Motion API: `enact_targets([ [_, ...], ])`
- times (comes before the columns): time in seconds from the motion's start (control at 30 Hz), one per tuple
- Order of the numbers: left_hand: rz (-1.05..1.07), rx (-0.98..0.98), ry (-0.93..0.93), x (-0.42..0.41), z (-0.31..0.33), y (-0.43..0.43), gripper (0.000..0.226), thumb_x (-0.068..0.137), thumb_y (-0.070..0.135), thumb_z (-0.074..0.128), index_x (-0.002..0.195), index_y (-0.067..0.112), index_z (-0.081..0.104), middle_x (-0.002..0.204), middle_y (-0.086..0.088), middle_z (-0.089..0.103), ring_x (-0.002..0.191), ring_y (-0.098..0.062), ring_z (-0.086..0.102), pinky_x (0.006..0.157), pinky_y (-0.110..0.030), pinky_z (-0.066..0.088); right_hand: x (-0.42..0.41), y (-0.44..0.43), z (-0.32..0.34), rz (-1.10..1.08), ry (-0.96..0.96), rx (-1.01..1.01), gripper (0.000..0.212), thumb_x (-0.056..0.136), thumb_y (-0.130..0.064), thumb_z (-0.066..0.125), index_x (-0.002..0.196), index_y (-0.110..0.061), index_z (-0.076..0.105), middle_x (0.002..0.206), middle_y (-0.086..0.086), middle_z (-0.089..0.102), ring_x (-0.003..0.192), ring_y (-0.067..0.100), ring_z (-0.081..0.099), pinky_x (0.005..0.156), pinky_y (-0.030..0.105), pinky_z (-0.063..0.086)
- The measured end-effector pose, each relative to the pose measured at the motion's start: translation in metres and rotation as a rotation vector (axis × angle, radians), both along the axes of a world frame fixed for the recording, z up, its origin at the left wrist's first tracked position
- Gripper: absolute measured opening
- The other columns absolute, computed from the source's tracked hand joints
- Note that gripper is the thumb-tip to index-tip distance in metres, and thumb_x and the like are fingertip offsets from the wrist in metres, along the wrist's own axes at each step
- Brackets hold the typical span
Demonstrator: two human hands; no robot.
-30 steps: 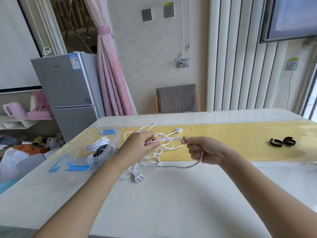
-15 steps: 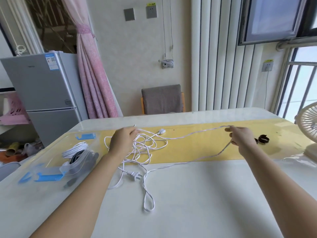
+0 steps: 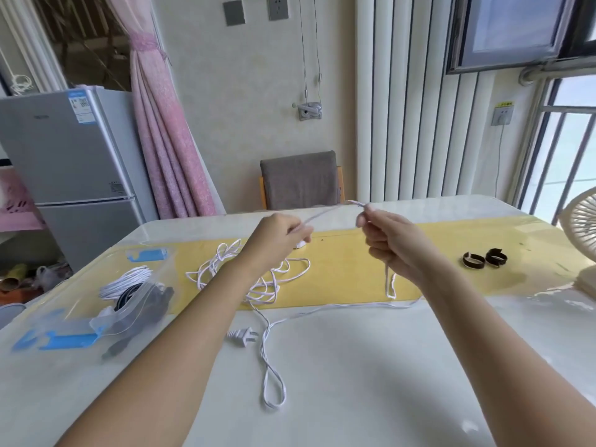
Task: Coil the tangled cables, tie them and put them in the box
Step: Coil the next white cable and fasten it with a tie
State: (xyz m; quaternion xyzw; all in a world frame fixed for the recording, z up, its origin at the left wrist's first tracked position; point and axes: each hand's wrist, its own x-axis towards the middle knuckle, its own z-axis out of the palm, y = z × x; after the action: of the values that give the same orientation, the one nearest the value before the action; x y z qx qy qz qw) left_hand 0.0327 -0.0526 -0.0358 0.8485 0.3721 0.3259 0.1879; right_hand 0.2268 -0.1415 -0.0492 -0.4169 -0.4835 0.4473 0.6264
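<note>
Across the white table (image 3: 354, 382), toward its left edge, a clear box (image 3: 161, 272) holds a coiled white cable (image 3: 124, 282) and a black one (image 3: 127, 296), probably finished bundles. Right of it, the tangled cable (image 3: 262, 293) sprawls over the yellow runner (image 3: 348, 272), not yet coiled. Both hands are raised above the heap. The left hand (image 3: 277, 238) pinches one strand, and the right hand (image 3: 392, 243) pinches it further along with curled fingers, a short loop dangling beneath, apparently to draw out slack for a first turn. Two dark ties (image 3: 473, 260) wait at the right, and the plug (image 3: 240, 336) lies nearer.
</note>
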Motion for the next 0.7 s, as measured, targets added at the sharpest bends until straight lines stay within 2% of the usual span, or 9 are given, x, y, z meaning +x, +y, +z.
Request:
enact_targets([
  [0.13, 0.116, -0.073, 0.061, -0.038, -0.042, 0.023, 0.027, 0.088, 0.028, 0.063, 0.063, 0.018, 0.069, 0.041, 0.006, 0.037, 0.044, -0.005, 0.035, 0.049, -0.024, 0.026, 0.046, 0.004, -0.010, -0.494, 0.529, 0.085, 0.024, 0.099, -0.017, 0.044, 0.076, -0.015, 0.052, 0.043, -0.011, 0.028, 0.035, 0.002, 0.020, 0.034, 0.015, 0.015],
  [0.2, 0.224, -0.070, 0.107, -0.061, -0.054, 0.040, 0.027, 0.085, 0.028, 0.067, 0.060, 0.017, 0.067, 0.046, 0.005, 0.039, 0.047, -0.007, 0.035, 0.053, -0.029, 0.028, 0.067, 0.001, -0.020, -0.661, 0.621, 0.079, 0.025, 0.100, -0.020, 0.043, 0.078, -0.014, 0.054, 0.044, -0.010, 0.032, 0.034, 0.003, 0.023, 0.035, 0.015, 0.017],
  [0.27, 0.340, -0.094, 0.042, -0.075, -0.057, 0.052, 0.031, 0.083, 0.026, 0.069, 0.055, 0.017, 0.059, 0.052, -0.002, 0.043, 0.053, -0.017, 0.040, 0.054, -0.031, 0.037, 0.079, 0.003, -0.031, -0.730, 0.478, -0.070, 0.028, 0.099, -0.022, 0.044, 0.075, -0.013, 0.057, 0.051, -0.005, 0.030, 0.033, 0.004, 0.023, 0.034, 0.015, 0.019],
  [0.4, 0.555, 0.057, -0.188, -0.064, -0.015, 0.055, 0.041, 0.098, 0.031, 0.045, 0.071, 0.016, 0.071, 0.065, -0.018, 0.059, 0.067, -0.031, 0.057, 0.062, -0.032, 0.037, 0.064, 0.015, -0.044, -0.596, -0.165, -0.396, 0.026, 0.094, -0.019, 0.049, 0.080, -0.006, 0.067, 0.063, 0.004, 0.043, 0.051, 0.017, 0.037, 0.045, 0.023, 0.032],
  [0.47, 0.662, 0.253, -0.096, -0.044, 0.023, 0.045, 0.047, 0.101, 0.032, 0.037, 0.085, 0.007, 0.073, 0.086, -0.025, 0.066, 0.085, -0.040, 0.060, 0.069, -0.036, 0.039, 0.053, 0.018, -0.045, -0.637, -0.539, -0.399, 0.027, 0.089, -0.017, 0.044, 0.097, -0.004, 0.066, 0.082, 0.014, 0.060, 0.080, 0.029, 0.052, 0.066, 0.034, 0.041],
  [0.5, 0.675, 0.359, -0.046, -0.031, 0.041, 0.040, 0.045, 0.100, 0.031, 0.037, 0.091, 0.003, 0.071, 0.094, -0.027, 0.066, 0.091, -0.043, 0.059, 0.072, -0.039, 0.039, 0.048, 0.018, -0.043, -0.685, -0.711, -0.375, 0.033, 0.091, -0.014, 0.043, 0.117, -0.002, 0.061, 0.108, 0.019, 0.061, 0.106, 0.032, 0.051, 0.084, 0.036, 0.040],
  [0.53, 0.659, 0.446, -0.006, -0.019, 0.054, 0.035, 0.042, 0.099, 0.029, 0.038, 0.094, 0.001, 0.069, 0.099, -0.027, 0.065, 0.094, -0.043, 0.058, 0.073, -0.040, 0.039, 0.040, 0.016, -0.040, -0.728, -0.799, -0.296, 0.041, 0.094, -0.011, 0.043, 0.134, -0.002, 0.049, 0.132, 0.020, 0.050, 0.126, 0.032, 0.041, 0.099, 0.036, 0.033],
  [0.63, 0.514, 0.556, 0.061, 0.014, 0.066, 0.020, 0.030, 0.095, 0.029, 0.046, 0.096, 0.008, 0.066, 0.101, -0.019, 0.066, 0.096, -0.039, 0.058, 0.073, -0.039, 0.039, 0.006, 0.004, -0.024, -0.715, -0.755, 0.124, 0.056, 0.096, -0.021, 0.052, 0.147, -0.013, 0.030, 0.150, 0.003, 0.031, 0.140, 0.015, 0.025, 0.110, 0.023, 0.020],
  [0.7, 0.382, 0.547, 0.082, 0.030, 0.048, 0.007, 0.024, 0.093, 0.028, 0.049, 0.092, 0.010, 0.065, 0.095, -0.014, 0.065, 0.091, -0.035, 0.058, 0.069, -0.037, 0.038, -0.014, -0.001, -0.021, -0.548, -0.684, 0.209, 0.060, 0.094, -0.031, 0.056, 0.147, -0.021, 0.030, 0.146, -0.013, 0.033, 0.136, -0.001, 0.027, 0.107, 0.013, 0.021],
])
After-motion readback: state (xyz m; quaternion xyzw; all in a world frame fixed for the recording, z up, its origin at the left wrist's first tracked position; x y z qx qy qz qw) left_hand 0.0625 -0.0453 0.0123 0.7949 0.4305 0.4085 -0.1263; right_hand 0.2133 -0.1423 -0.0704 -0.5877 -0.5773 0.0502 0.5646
